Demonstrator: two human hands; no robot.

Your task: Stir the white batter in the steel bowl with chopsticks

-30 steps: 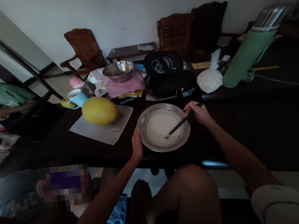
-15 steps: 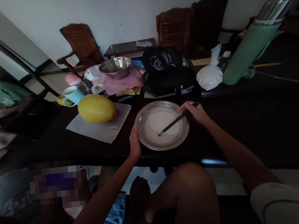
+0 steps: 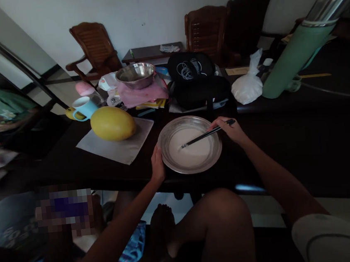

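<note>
Centrally, a round shallow stainless-steel plate (image 3: 189, 144) with a broad shiny rim sits on the dark wooden table (image 3: 289, 144), near its front edge; it holds a smooth, opaque white liquid that covers the flat bottom. The left hand (image 3: 158, 166) is closed on the plate's near-left rim, thumb on top. The right hand (image 3: 231, 130) pinches a pair of thin dark chopsticks (image 3: 208, 134) at their upper end; the sticks slant down to the left, tips dipped in the white liquid near the middle of the plate. Left of the plate, well apart, an oval smooth-skinned yellow melon (image 3: 113, 123) lies on a pale rectangular sheet (image 3: 116, 143). Behind it stands a light blue ceramic mug (image 3: 83, 107). Further back, a deep polished steel bowl (image 3: 135, 75) rests on a crumpled pink cloth (image 3: 141, 95), beside a black fabric bag (image 3: 196, 80). To the right are a knotted white plastic bag (image 3: 248, 85) and a tall matte green thermos flask (image 3: 298, 53) with a metal cap.
</note>
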